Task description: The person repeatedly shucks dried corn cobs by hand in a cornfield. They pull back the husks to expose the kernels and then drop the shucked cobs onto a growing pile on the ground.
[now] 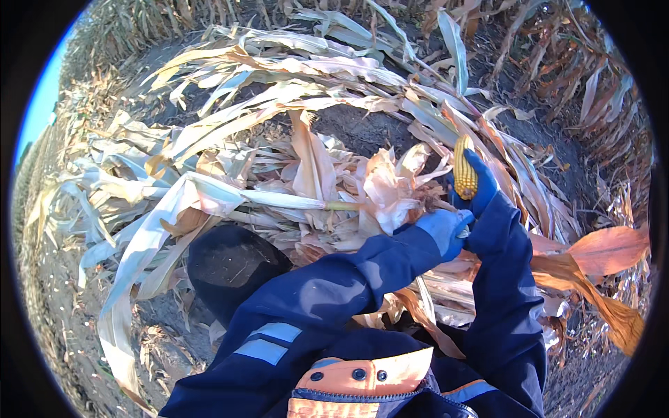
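Note:
A bare yellow corn ear point(464, 170) stands tilted upward in my right hand point(484, 175), whose blue-gloved fingers wrap around its right side. Just below the ear, my left hand point(441, 230) in a lighter-looking blue glove is closed, touching or nearly touching the right hand. A pale piece of corn plant point(463, 232) shows at its fingers; the rest is hidden in the fist. Against the left hand lie dry, opened husks point(387, 190) with brown silk point(429, 194). A corn stalk point(285, 199) runs left from these husks, bearing a long bent leaf point(123, 308).
A heap of loose dry husks point(334, 224) lies before me. Cut corn stalks point(334, 68) arc behind it on dark soil point(355, 125). Standing corn point(569, 62) rises at upper right. My dark-covered knee point(235, 266) is left of my arms; orange-brown leaves point(596, 271) spread right.

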Available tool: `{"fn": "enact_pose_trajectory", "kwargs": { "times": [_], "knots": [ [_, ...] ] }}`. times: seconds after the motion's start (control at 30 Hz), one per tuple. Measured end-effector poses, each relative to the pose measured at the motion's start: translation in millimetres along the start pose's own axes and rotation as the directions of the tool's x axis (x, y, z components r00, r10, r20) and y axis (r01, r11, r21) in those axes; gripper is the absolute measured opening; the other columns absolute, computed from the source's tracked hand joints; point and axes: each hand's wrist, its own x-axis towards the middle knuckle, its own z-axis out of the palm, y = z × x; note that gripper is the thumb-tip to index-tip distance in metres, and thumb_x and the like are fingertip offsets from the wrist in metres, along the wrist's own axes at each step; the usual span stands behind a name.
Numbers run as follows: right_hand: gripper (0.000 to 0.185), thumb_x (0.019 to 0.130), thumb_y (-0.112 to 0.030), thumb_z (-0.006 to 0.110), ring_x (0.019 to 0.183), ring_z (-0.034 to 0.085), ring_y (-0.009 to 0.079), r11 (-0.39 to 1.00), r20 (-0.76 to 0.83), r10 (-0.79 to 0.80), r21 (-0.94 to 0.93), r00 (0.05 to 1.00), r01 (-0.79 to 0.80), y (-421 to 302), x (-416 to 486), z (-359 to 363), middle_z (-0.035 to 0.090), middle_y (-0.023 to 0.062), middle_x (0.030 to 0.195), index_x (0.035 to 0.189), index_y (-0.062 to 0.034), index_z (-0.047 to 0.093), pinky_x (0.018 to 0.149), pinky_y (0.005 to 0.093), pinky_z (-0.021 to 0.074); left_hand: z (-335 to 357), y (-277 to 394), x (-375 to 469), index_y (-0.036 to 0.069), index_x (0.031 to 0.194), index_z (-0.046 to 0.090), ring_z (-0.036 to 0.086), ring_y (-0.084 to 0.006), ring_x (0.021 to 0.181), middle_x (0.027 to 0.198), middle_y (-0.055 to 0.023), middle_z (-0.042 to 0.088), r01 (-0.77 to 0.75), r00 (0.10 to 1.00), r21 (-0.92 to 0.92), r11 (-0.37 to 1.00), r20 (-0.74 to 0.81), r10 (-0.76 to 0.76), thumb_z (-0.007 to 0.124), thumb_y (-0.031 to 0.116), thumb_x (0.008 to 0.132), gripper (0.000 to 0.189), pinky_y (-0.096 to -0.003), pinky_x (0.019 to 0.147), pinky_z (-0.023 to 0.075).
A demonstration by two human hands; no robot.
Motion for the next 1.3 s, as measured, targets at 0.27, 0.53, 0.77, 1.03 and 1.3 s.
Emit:
{"fn": "enact_pose_trajectory", "kwargs": {
  "times": [0.27, 0.53, 0.77, 1.03, 1.3],
  "knots": [
    [0.042, 0.098, -0.045, 0.065, 0.108, 0.067, 0.0291, 0.906, -0.166, -0.120, 0.386, 0.979, 0.176, 29, 140, 9, 0.068, 0.0116, 0.115, 0.124, -0.0117, 0.062, 0.084, 0.0433, 0.0631, -120, -125, 15, 0.001, 0.135, 0.058, 0.071, -0.0401, 0.108, 0.116, -0.0238, 0.074, 0.544, 0.781, 0.533, 0.648, -0.040, -0.623, 0.071, 0.044, 0.089, 0.064, -0.0468, 0.095, 0.0536],
    [0.104, 0.092, -0.040, 0.080, 0.088, 0.071, 0.0188, 0.641, 0.873, -0.118, -0.297, 0.473, 0.708, 5, 132, 320, 0.072, 0.0184, 0.118, 0.167, -0.0079, 0.016, 0.073, 0.0318, 0.0558, -79, -299, -34, 0.006, 0.110, 0.075, 0.071, -0.0369, 0.112, 0.115, -0.0203, 0.075, 0.410, 0.907, 0.332, 0.850, -0.050, -0.418, 0.064, 0.031, 0.092, 0.033, -0.0513, 0.096, 0.0533],
    [0.046, 0.093, -0.035, 0.073, 0.095, 0.075, 0.0342, 0.291, 0.543, -0.195, -0.763, 0.817, 0.577, 19, 206, 135, 0.077, 0.0195, 0.101, 0.128, -0.0047, 0.067, 0.086, 0.0394, 0.0582, -95, -291, -9, 0.012, 0.127, 0.065, 0.070, -0.0433, 0.111, 0.118, -0.0235, 0.074, 0.661, 0.624, 0.499, 0.560, 0.049, -0.780, 0.059, 0.052, 0.094, 0.053, -0.0533, 0.098, 0.0510],
    [0.026, 0.097, -0.021, 0.067, 0.074, 0.074, 0.0196, 0.673, -0.083, -0.594, -0.595, 0.800, 0.438, -47, 308, -91, 0.075, 0.0131, 0.089, 0.117, -0.0045, 0.072, 0.073, 0.0319, 0.0584, -90, -297, 21, 0.011, 0.109, 0.073, 0.074, -0.0407, 0.097, 0.099, -0.0226, 0.076, 0.644, 0.598, 0.581, 0.497, 0.022, -0.801, 0.059, 0.056, 0.094, 0.050, -0.0502, 0.090, 0.0549],
    [0.109, 0.075, -0.034, 0.084, 0.156, 0.028, 0.0349, -0.118, -0.163, -0.700, -0.934, 0.695, -0.338, -201, 406, -149, 0.037, 0.0157, 0.164, 0.165, -0.0187, 0.024, 0.124, 0.0651, 0.0189, -81, -311, 27, 0.010, 0.111, 0.072, 0.074, -0.0412, 0.097, 0.099, -0.0227, 0.077, 0.656, 0.515, 0.638, 0.404, 0.014, -0.857, 0.056, 0.062, 0.096, 0.056, -0.0537, 0.090, 0.0542]
  ]
}}
